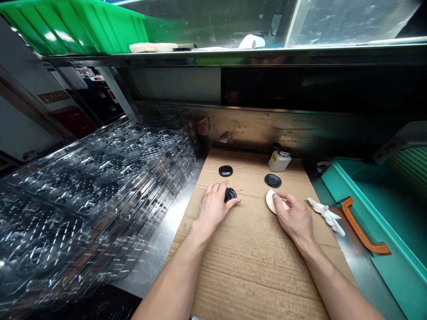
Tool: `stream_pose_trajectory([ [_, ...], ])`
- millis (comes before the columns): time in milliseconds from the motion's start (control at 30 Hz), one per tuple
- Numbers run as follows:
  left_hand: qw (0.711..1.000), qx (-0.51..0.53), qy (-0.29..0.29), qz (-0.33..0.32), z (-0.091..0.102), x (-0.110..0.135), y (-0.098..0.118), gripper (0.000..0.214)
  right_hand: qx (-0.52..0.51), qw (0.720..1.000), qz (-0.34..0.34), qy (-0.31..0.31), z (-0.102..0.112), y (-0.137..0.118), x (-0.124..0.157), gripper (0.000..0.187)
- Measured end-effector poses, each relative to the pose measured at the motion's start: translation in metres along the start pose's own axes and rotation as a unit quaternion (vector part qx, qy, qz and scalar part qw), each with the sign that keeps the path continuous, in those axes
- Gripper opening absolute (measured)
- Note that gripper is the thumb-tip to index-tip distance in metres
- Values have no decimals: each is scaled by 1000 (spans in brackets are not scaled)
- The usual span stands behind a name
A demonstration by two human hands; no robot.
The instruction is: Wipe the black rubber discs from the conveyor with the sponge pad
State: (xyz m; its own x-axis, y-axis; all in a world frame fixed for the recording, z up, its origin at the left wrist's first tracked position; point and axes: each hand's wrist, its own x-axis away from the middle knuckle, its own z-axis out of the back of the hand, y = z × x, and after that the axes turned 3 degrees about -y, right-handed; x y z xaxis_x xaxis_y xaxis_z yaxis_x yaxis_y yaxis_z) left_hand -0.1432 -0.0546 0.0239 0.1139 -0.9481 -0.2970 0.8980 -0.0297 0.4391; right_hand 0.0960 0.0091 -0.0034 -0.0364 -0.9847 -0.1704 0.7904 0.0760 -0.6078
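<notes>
On the cardboard sheet (247,266), my left hand (215,202) has its fingers and thumb around a small black round part (230,194), which they partly hide. A thin dark wire or strand sticks out from that part. My right hand (295,215) pinches a flat, cream-coloured round pad (271,201) between thumb and fingers. Beyond my left hand lies a black disc (226,170). A second black disc (272,180), oval from this angle, rests just past the pad.
A whitish bottle (279,161) with a metal-topped cap stands at the sheet's far edge. Crumpled white cloth or tissue (327,215) lies at right, beside a teal bin (360,204) with an orange handle. Stacked clear plastic trays (100,200) fill the left. Above, a shelf carries a green crate (76,29).
</notes>
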Motion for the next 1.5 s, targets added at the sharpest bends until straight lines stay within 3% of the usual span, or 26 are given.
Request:
stream_pose_trajectory([
  [200,998,46,-46,-28,2,0,-5,46,-4,1000,8,-4,1,-1,0,38],
  [300,991,132,-37,2,10,-4,-6,48,-7,1000,3,-7,2,-1,1,40],
  [367,969,240,-39,41,16,-7,-4,50,-5,1000,3,-8,2,-1,1,41],
  [433,909,402,-66,92,23,-8,1,52,-4,1000,7,-6,2,-2,0,41],
  [567,711,674,-150,134,38,-8,12,55,-9,1000,4,-8,3,-3,0,42],
  [633,658,719,-178,133,44,-7,14,54,-13,1000,2,-11,3,-4,1,41],
  [700,635,735,-197,135,48,-7,15,54,-16,1000,2,-13,4,-4,1,39],
  [1067,602,756,-224,127,48,-6,14,52,-15,1000,4,-6,0,-1,0,42],
  [1233,621,742,-216,132,49,-5,15,54,-11,1000,0,-8,2,-2,0,40],
  [1367,619,745,-214,128,49,-6,16,52,-14,1000,3,-8,1,-2,1,40],
  [1500,640,730,-203,126,48,-5,19,54,-14,1000,2,-10,1,-2,0,40],
])
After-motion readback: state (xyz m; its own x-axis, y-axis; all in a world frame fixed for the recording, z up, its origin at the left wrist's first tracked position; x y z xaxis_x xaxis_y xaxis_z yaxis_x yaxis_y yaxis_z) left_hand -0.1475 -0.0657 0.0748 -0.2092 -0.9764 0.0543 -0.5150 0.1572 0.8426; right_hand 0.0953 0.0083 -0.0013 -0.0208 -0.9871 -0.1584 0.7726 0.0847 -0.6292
